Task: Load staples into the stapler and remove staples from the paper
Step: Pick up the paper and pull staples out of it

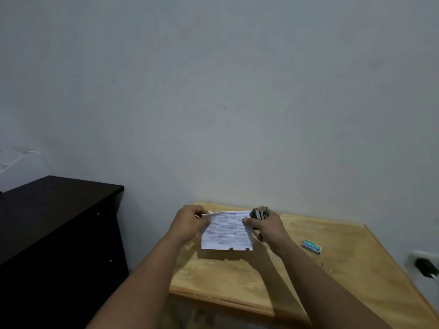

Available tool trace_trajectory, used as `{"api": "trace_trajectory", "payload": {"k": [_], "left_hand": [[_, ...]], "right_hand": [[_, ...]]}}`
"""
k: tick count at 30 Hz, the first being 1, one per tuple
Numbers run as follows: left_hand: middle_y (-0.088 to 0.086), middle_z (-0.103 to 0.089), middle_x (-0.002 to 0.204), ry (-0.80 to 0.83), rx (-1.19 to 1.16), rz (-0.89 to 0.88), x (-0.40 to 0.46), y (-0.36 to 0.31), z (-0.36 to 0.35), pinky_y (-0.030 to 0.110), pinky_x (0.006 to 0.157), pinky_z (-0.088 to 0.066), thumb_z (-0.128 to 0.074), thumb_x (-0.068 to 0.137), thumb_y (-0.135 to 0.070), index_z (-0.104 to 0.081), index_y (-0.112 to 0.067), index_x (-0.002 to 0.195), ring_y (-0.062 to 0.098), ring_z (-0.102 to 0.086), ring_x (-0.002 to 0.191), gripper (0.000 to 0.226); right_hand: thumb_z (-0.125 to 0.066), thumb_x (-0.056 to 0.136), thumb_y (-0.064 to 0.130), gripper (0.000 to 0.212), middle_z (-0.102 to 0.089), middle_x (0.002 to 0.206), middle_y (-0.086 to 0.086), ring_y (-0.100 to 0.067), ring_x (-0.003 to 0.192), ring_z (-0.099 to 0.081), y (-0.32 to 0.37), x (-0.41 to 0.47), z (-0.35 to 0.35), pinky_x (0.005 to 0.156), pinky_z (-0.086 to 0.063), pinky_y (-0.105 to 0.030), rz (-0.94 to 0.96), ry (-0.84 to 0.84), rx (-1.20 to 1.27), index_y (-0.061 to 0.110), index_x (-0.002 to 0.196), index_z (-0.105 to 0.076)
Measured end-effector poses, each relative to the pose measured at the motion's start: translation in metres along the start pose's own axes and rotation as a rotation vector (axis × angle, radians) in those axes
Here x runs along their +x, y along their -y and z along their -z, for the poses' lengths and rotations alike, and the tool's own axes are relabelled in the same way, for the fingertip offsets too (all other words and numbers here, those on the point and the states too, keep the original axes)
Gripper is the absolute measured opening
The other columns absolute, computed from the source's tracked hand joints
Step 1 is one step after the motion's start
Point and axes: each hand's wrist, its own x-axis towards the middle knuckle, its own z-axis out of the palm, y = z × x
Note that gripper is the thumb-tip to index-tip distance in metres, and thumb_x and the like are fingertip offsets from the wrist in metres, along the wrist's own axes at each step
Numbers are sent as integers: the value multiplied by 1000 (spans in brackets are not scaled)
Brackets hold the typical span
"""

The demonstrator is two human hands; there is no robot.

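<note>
1. Bare forearms reach over the bench; left hand [190, 222] pinches the upper left corner of the white printed paper sheet [225, 233], held above the light wooden bench [332, 269].
2. Right hand [266, 226]: grip clenched round the dark green stapler [260, 213], thumb on the paper's right edge.
3. Small green-and-white staple box [312, 246]: lying on the bench, right of the hands.
4. Black cabinet [59, 222]: left of the bench.

Both hands raised over wooden table [344, 276]. L hand [190, 222] pinches upper-left corner of printed paper [226, 231]; sheet hangs off table, bottom edge ragged. R hand [266, 225] grips dark green stapler [260, 213] at paper's upper-right edge, thumb on sheet. Small green staple box [312, 246] lies on table, right of hands, apart. Black cabinet [59, 222] to left; wall outlet w/ plug [426, 265] far right.
</note>
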Motion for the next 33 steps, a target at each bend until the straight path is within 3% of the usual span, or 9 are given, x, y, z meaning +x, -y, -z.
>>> {"api": "trace_trajectory", "payload": {"k": [5,7,9,11,16,23,27,30,33], "left_hand": [[7,-80,98,43,-235,19,-4,-10,11,41,86,-59,-73,98,-21,-73,-11,92,26,-78,92,11],[4,-82,100,100,-330,31,-7,-14,13,45,91,-61,-71,100,-20,-74,-12,99,24,-79,93,8],[6,-82,102,133,-388,40,-8,-14,12,48,92,-62,-71,101,-21,-74,-11,106,27,-79,96,11],[8,-82,104,124,-427,59,-8,-15,10,50,92,-62,-70,101,-22,-75,-11,110,30,-79,97,15],[13,-80,111,134,-621,157,-7,-14,-1,54,95,-61,-75,98,-22,-76,-11,115,36,-77,105,21],[3,-82,108,296,-543,219,-7,-7,-16,34,77,-61,-75,97,-20,-76,-16,118,23,-78,97,22],[8,-82,102,126,-662,220,-2,-1,-26,33,66,-62,-78,94,-11,-76,-5,119,22,-78,86,26],[12,-81,107,-37,-760,224,3,2,-35,40,73,-66,-79,92,-8,-74,-3,121,29,-79,94,30],[9,-81,108,-33,-735,220,-1,2,-40,42,78,-67,-80,92,-10,-73,-8,119,26,-80,95,28]], "right_hand": [[-92,74,9,37,-64,85,-5,-21,76,-59,6,-5,2,69,-49,-29,118,-18,-83,-2,96,-65],[-91,76,9,33,-72,94,-3,-23,80,-64,11,-8,5,66,-52,-25,101,12,-53,1,95,-66],[-91,76,15,32,-67,83,-8,-28,70,-56,12,-9,8,56,-46,-31,73,52,-6,6,86,-62],[-93,72,24,36,-60,74,-13,-28,70,-50,11,-8,10,58,-39,-38,46,58,29,9,81,-62],[-90,78,15,30,-57,59,-2,-22,56,-45,9,-3,9,51,-35,-33,5,-50,120,10,77,-60],[-86,83,11,25,-68,73,-8,-20,62,-67,5,8,11,50,-50,-28,-9,-104,149,9,83,-61],[-87,82,14,35,-57,69,-9,-26,64,-59,4,12,11,61,-52,-35,-10,-92,205,9,75,-54],[-90,78,8,31,-78,100,-18,-36,91,-77,4,12,4,91,-58,-45,-77,24,301,-6,93,-68],[-87,80,5,36,-80,102,-20,-32,88,-79,3,10,-6,76,-51,-45,-112,-6,263,-6,111,-70]]}}
